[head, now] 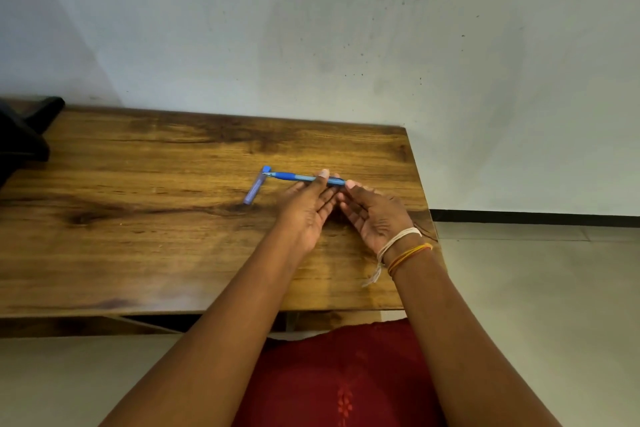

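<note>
A blue pen [294, 177] is held level just above the wooden table [173, 218], its tip pointing left. My left hand [306, 208] pinches the barrel, with the thumb on top and the fingers underneath. My right hand [375, 215] lies close beside the left, palm turned inward and fingers nearly straight. One of its fingertips touches the rear end of the pen. The pen's translucent blue cap [254, 187] lies on the table just left of the pen tip. It is not on the pen.
A black object [20, 135] sits at the table's far left corner. The table stands against a pale wall [346, 28]. The table's right edge is just beyond my right wrist, with tiled floor [536, 288] past it. My red clothing [339, 374] is below the near edge.
</note>
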Available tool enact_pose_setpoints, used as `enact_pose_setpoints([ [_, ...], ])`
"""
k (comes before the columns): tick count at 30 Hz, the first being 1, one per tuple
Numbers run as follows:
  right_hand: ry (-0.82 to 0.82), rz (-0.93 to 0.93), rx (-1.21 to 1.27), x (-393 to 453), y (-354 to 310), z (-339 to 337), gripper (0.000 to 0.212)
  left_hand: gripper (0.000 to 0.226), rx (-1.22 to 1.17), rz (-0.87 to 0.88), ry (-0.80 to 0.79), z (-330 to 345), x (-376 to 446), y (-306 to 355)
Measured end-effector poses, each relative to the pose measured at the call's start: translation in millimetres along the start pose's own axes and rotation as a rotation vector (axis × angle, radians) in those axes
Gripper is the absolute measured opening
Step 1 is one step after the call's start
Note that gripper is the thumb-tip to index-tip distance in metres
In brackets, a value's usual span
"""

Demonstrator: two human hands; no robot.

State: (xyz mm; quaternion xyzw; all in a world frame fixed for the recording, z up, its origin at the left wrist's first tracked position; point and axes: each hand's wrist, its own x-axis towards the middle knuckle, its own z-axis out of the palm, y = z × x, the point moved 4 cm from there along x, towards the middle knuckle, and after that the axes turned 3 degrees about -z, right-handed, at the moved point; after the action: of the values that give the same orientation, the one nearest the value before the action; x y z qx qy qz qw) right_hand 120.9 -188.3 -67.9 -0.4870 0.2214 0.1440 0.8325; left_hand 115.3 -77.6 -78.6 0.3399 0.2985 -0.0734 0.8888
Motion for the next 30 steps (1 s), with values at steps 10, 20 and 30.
enact_pose_setpoints([
  [10,-0.010,0.026,-0.070,7.1,-4.7,-8.6,0.014,0.013,0.046,0.033,0.053,-1.3,2.5,-1.4],
  [20,0.459,-0.498,-0.848,14.3,-42.7,-58.6,0.008,0.016,0.096,0.040,0.059,-5.6,8.1,-3.7],
  [30,0.492,-0.501,-1.031,20.8,-45.3,-67.1,0.015,0.016,0.125,0.037,0.050,-8.6,12.9,-4.9],
])
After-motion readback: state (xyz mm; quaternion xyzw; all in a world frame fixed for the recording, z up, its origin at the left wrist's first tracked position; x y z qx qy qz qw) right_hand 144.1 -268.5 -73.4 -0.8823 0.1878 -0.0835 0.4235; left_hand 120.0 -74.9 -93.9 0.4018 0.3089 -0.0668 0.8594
